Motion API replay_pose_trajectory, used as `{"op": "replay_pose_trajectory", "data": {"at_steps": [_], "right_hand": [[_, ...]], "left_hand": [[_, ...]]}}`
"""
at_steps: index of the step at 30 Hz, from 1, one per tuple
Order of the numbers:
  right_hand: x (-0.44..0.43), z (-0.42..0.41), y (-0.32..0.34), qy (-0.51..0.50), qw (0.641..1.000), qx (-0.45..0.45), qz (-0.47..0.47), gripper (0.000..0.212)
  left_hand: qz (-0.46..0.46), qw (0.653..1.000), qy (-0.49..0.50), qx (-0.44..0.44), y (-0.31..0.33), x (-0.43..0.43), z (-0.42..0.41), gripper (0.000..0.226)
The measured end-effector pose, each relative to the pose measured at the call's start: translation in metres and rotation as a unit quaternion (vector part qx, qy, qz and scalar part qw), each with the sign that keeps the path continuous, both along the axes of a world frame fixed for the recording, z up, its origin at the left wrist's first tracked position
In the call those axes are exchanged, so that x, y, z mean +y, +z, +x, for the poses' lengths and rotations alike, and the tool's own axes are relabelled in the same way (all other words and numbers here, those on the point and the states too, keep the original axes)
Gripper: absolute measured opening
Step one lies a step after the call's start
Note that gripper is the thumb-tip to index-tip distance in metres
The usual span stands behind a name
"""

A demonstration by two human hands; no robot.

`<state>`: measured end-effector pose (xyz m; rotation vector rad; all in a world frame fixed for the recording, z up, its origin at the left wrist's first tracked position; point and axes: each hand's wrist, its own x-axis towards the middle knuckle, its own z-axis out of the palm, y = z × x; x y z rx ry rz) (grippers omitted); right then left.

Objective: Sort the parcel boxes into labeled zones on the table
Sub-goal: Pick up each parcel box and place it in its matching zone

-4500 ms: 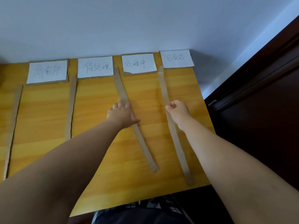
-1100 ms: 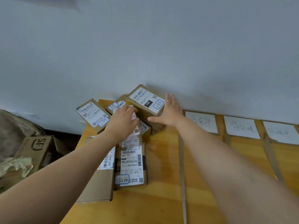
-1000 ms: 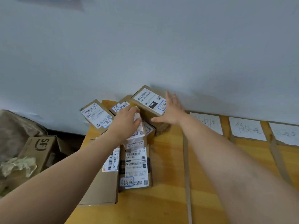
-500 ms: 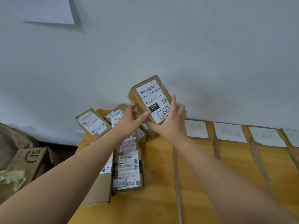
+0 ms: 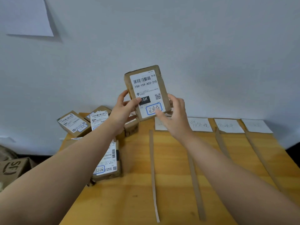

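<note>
I hold a brown parcel box (image 5: 146, 88) upright in the air, its white shipping label facing me, with a blue-circled handwritten mark at the bottom. My left hand (image 5: 124, 109) grips its left edge, thumb across the label. My right hand (image 5: 173, 116) grips its lower right corner. Several more labelled parcels (image 5: 73, 123) lie piled at the table's left end, one flat box (image 5: 108, 166) partly under my left forearm. White zone labels (image 5: 200, 125) line the table's far edge, and cardboard strips (image 5: 152, 172) divide the zones.
The wooden table (image 5: 175, 200) stands against a pale wall. A brown carton (image 5: 11, 168) marked SF sits on the floor at the left. A white sheet (image 5: 26, 15) is stuck on the wall at the upper left.
I turned from the zone strips to the parcel pile. Both hands took the top box and lifted it off the pile, raising it upright toward me.
</note>
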<state>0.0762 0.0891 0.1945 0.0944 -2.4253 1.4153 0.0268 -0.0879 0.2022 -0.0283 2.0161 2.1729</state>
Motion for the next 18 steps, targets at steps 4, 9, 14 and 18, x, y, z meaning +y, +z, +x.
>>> {"op": "replay_pose_trajectory", "data": {"at_steps": [4,9,14,18], "right_hand": [[0.013,0.006,0.006,-0.010,0.999,-0.001,-0.042,0.036],[0.017,0.009,-0.001,-0.010,0.998,-0.002,-0.060,0.031],[0.016,0.010,0.001,-0.010,0.997,-0.004,-0.072,0.026],[0.014,0.007,0.003,-0.018,0.997,-0.003,-0.080,0.017]], "left_hand": [[0.002,1.000,-0.002,0.016,0.007,0.001,0.007,0.057],[-0.009,1.000,-0.012,0.027,0.009,0.001,0.010,0.056],[-0.017,0.999,-0.014,0.028,0.008,0.000,0.009,0.057],[-0.022,0.999,-0.023,0.027,0.008,-0.001,0.007,0.058]]}}
